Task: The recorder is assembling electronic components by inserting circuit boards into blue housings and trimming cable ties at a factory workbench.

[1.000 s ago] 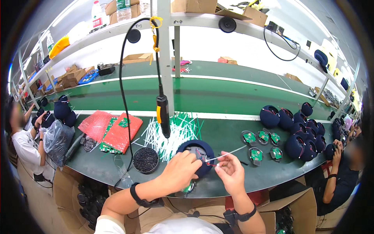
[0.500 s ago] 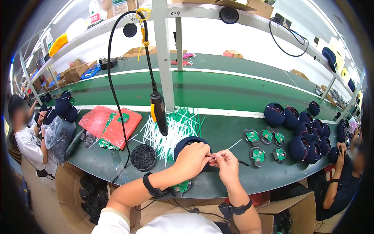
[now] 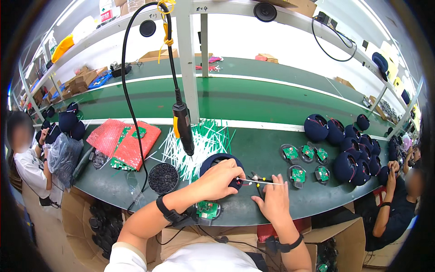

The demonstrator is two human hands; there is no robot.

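Observation:
A dark blue, cap-like round shell (image 3: pixel 209 162) lies on the bench, partly hidden by my left hand (image 3: pixel 222 178). That hand is closed, its fingertips pinching a white cable tie (image 3: pixel 267 183) near the shell's thin red and white wires. The tie's free end sticks out to the right, over the fingers of my right hand (image 3: pixel 276 199). My right hand is open, its thumb and fingers spread beside a pair of pliers (image 3: pixel 259 185) with black and yellow handles. Whether it touches the pliers I cannot tell. Below my left forearm lies a green circuit board (image 3: pixel 207 210) on a clear round part.
An electric screwdriver (image 3: pixel 183 129) hangs above loose cable ties (image 3: pixel 199 147). Left stand a dish of black screws (image 3: pixel 163 178) and red bubble wrap (image 3: pixel 140 145) with boards. Rightward are several round board assemblies (image 3: pixel 297 176) and blue shells (image 3: pixel 345 169). People work at both sides.
My right hand has let go of the cable tie, opened and moved slightly right and down to the pliers, which now show. My left hand stays at the shell.

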